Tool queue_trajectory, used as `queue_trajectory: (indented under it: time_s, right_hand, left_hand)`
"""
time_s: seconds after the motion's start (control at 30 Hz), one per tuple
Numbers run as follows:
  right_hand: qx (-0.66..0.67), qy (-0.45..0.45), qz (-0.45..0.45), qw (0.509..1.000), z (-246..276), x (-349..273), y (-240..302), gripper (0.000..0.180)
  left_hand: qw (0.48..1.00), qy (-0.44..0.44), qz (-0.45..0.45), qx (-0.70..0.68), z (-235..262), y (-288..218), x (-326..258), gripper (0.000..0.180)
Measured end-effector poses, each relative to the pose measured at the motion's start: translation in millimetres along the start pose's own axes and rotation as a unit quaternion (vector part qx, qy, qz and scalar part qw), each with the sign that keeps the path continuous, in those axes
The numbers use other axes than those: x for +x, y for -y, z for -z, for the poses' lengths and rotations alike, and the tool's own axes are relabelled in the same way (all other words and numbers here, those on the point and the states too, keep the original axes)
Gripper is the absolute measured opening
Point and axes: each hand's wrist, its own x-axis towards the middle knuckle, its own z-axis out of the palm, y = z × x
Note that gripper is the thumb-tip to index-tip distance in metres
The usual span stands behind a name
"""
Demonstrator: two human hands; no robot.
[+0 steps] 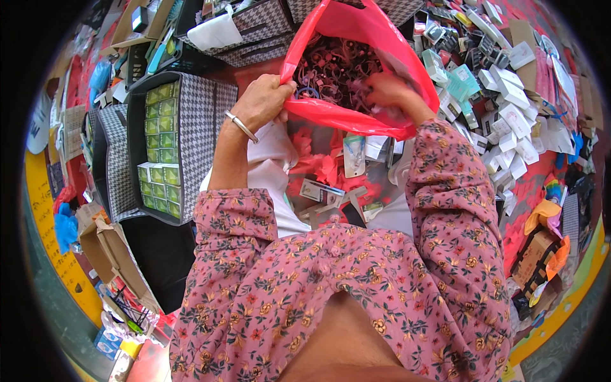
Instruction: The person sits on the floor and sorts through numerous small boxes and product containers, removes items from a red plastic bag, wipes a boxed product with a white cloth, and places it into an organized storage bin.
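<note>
A large red plastic bag (pixel 318 109) gapes in front of me, filled with a tangle of small dark, coiled cord-like pieces (pixel 331 67). At its left rim my left hand (pixel 266 99) is closed on the plastic, a silver bangle on that wrist. Inside the bag, against the right part of the tangle, is my right hand (pixel 388 92). Its fingertips are partly hidden among the pieces, so I cannot make out whether they grip any. Below the bag, between my knees, lie a clear-fronted packet (pixel 354 156) and a small flat package (pixel 321 192).
On the left stands a houndstooth storage box (pixel 207 114) holding stacked green packs (pixel 160 127). Many small white boxes (pixel 514 121) are heaped at the right. An open cardboard box (pixel 114 251) sits at the lower left. Another patterned box (pixel 254 28) stands beyond the bag.
</note>
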Motion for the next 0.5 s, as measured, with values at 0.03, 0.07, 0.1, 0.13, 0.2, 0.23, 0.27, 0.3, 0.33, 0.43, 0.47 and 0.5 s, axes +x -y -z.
queue_trajectory:
  time_s: [0.03, 0.07, 0.1, 0.13, 0.2, 0.23, 0.27, 0.3, 0.33, 0.43, 0.47, 0.5]
  right_hand:
    - [0.052, -0.036, 0.000, 0.998, 5.4, -1.6, -9.7, 0.030]
    - [0.073, -0.067, -0.012, 0.995, 10.6, -0.6, -19.8, 0.030]
    - [0.095, -0.097, -0.028, 0.990, 16.1, -3.3, -28.8, 0.031]
    - [0.121, -0.143, -0.019, 0.982, 19.5, -7.2, -37.1, 0.030]
    - [0.252, -0.170, -0.077, 0.950, 25.0, -13.7, -40.1, 0.029]
    - [0.317, -0.182, -0.105, 0.925, 28.0, -16.8, -39.5, 0.029]
    - [0.286, -0.197, -0.054, 0.936, 26.7, -14.5, -43.6, 0.029]
    - [0.255, -0.211, -0.005, 0.944, 25.1, -12.5, -46.4, 0.029]
    - [0.176, -0.216, 0.062, 0.958, 23.0, -11.4, -48.8, 0.029]
    - [-0.152, -0.226, 0.296, 0.915, 33.5, -8.5, -26.3, 0.028]
    - [0.216, -0.081, 0.028, 0.973, 38.2, -2.2, 6.8, 0.033]
    - [0.134, -0.093, 0.005, 0.987, 39.4, 2.2, 25.6, 0.031]
  left_hand:
    - [1.000, -0.005, 0.004, 0.017, 0.4, 0.4, -1.1, 0.034]
    - [0.999, -0.011, 0.009, 0.034, 0.8, 0.6, -2.3, 0.034]
    - [0.999, -0.012, 0.013, 0.050, -0.3, 1.1, -2.3, 0.034]
    - [0.999, -0.010, 0.010, 0.052, -0.3, 0.2, -3.8, 0.032]
    - [0.998, -0.004, 0.005, 0.056, 0.5, -3.1, -7.4, 0.028]
    - [0.994, -0.001, -0.043, 0.101, 0.8, 0.2, -7.1, 0.027]
    - [0.985, 0.002, -0.090, 0.145, 2.1, 5.9, -6.8, 0.027]
    - [0.972, 0.007, -0.137, 0.189, 2.1, 6.8, -6.7, 0.027]
    - [0.985, 0.007, -0.098, 0.141, 1.5, 5.5, -5.4, 0.028]
    - [1.000, 0.002, -0.004, 0.018, 3.0, -0.3, -10.4, 0.029]
    - [1.000, -0.002, 0.001, -0.010, 4.8, 2.6, -12.4, 0.028]
    - [0.999, -0.003, 0.002, -0.032, 6.6, 0.6, -12.3, 0.027]
